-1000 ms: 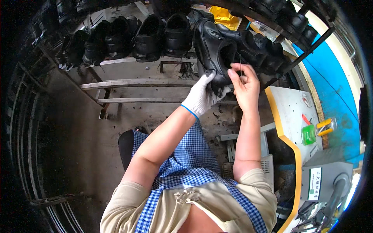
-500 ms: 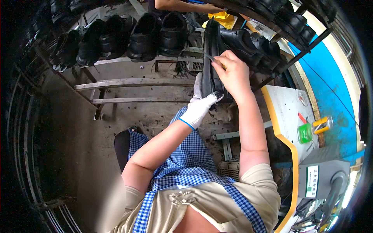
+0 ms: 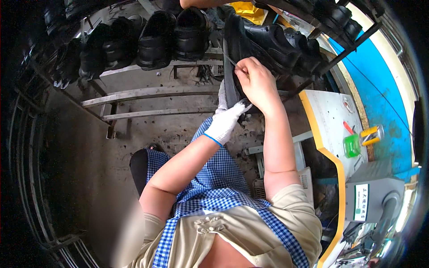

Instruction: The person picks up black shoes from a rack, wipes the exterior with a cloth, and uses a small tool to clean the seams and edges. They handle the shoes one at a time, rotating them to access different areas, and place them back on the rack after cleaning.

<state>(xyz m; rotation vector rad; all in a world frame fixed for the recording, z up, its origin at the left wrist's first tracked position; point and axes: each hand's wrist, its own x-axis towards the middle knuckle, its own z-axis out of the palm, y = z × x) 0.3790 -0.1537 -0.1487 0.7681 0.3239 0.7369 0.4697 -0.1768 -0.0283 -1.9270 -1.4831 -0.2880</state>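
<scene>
My left hand [image 3: 225, 119], in a white glove with a dark thumb tip, grips the near end of a black shoe [image 3: 229, 84]. The shoe stands on edge, its long sole side pointing away from me. My bare right hand [image 3: 258, 85] pinches a thin, narrow tool [image 3: 230, 60], which looks like a slim blade. The tool's tip lies at the sole edge; whether it cuts in cannot be made out. The fingers of my left hand behind the shoe are partly hidden.
Several black shoes [image 3: 155, 42] line the rack ahead, and more black shoes [image 3: 272, 44] sit right of the held one. A metal rail [image 3: 147, 93] crosses below. At right stands a white table [image 3: 333, 118] with a green container [image 3: 352, 146]. Another person's forearm [image 3: 210, 3] shows at the top.
Both hands, the shoe and the tool appear a little further left and up. The right hand has shifted slightly along the sole edge. Less of the other person's arm shows.
</scene>
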